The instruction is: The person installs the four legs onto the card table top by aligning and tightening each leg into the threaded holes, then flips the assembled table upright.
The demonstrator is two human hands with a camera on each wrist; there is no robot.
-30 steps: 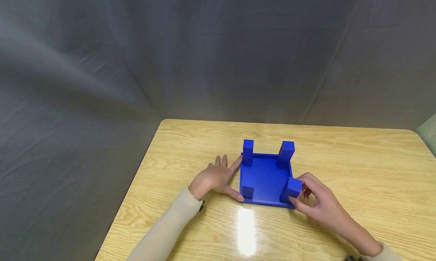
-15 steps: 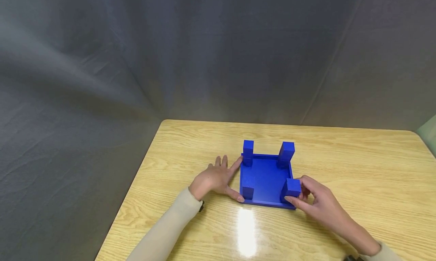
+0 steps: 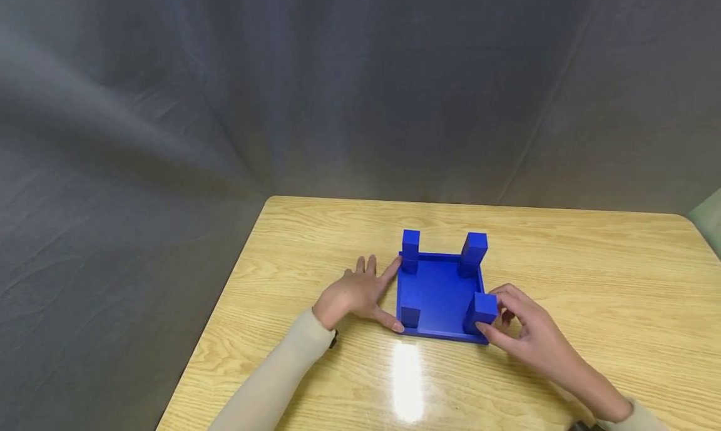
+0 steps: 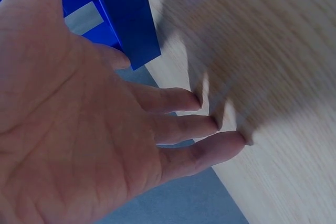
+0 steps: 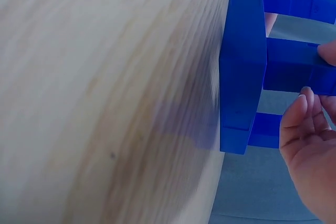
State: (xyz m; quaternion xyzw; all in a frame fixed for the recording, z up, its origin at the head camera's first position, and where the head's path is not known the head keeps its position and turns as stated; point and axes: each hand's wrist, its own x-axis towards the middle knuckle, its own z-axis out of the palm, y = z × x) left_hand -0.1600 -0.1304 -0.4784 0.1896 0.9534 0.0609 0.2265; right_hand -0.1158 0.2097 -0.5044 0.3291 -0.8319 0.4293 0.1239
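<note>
A shallow blue square base (image 3: 442, 293) with a raised rim lies on the table, a blue square post standing at each corner. Spread fingers mark my left hand (image 3: 357, 296), whose thumb and index finger touch the two left corners of the base. In the left wrist view the other fingertips of that hand (image 4: 79, 124) rest on the wood. At the near right corner, my right hand (image 3: 529, 331) pinches the blue post (image 3: 485, 306) between thumb and fingers. The right wrist view shows this hand (image 5: 315, 150) beside that post (image 5: 289, 66), which is upright on the base.
A light wood table (image 3: 338, 231) carries the base. Dark grey cloth (image 3: 366, 106) hangs behind it and along its left side. Bright glare lies on the wood in front of the base.
My right thumb and fingers have shifted slightly on the near right post, whose top has moved a little to the left. The left hand and the base have stayed in place.
</note>
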